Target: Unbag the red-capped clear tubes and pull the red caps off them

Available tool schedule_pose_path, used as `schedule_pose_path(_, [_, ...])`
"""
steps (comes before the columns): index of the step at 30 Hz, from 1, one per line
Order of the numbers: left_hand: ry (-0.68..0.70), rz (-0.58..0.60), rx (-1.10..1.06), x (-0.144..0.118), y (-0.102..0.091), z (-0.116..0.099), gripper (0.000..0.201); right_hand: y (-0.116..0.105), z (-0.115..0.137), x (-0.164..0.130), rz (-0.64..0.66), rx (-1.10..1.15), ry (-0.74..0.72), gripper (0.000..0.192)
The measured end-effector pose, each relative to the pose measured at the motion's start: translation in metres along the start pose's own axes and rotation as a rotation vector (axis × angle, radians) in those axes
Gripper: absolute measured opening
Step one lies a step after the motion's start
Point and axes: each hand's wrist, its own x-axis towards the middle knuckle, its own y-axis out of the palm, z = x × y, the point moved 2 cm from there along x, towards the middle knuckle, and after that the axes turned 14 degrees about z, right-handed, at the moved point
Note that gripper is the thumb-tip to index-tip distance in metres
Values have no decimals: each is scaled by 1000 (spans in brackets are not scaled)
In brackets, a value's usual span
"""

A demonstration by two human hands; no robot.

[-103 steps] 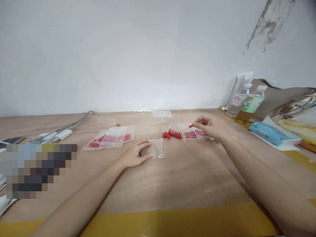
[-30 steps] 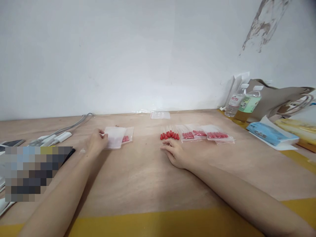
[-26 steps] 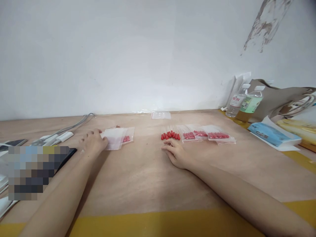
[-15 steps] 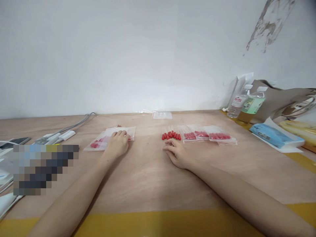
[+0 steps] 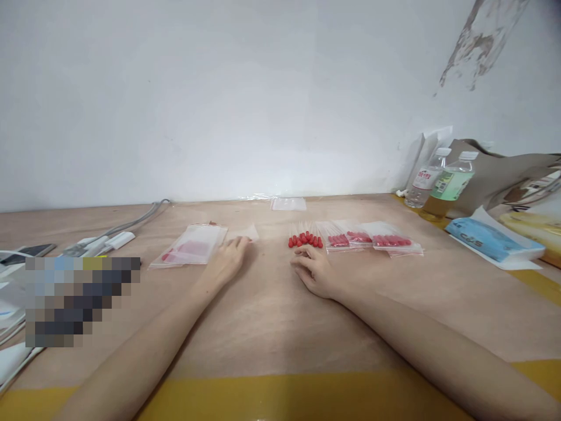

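White wall (image 5: 228,105), its paint peeling at upper right, backs a wood-toned surface (image 5: 263,327) edged along the front with yellow tape (image 5: 245,399), where a person works with two bare hands. Left of center, the left hand (image 5: 230,257) lies palm down with its fingers over a small clear bag (image 5: 253,232), whose corner shows beyond the fingertips; whether the fingers pinch the plastic or only press on it cannot be told. Just left of that hand are overlapping bags (image 5: 197,245) with red shapes showing through.

The right hand (image 5: 314,271) rests on the surface, fingers loosely curled and thumb apart, with no object visible in its grasp. Immediately beyond its fingertips, a loose cluster of red-tipped sticks (image 5: 305,238) points its red ends toward the person. Beside the cluster, to the right, filled bags (image 5: 391,240) lie in an overlapping row, red tips visible inside.

Near the wall sits a flat clear packet (image 5: 289,203). At far right, two bottles (image 5: 451,184) stand by a blue tissue pack (image 5: 475,238); at far left, a gray cable (image 5: 135,220) runs toward the wall.
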Motion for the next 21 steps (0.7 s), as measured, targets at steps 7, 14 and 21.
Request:
schedule_pose_path(7, [371,-116,-427,-13,13,-59,21,-2,-1,2,-14,-77,34,28])
schedule_pose_path(14, [377,-109,-651,-13,14,-47,22,-1,2,4,3,-191,-11,12])
schedule_pose_path(21, [306,-25,-844,-10,19,-45,19,4,8,11,-37,-273,-93,18])
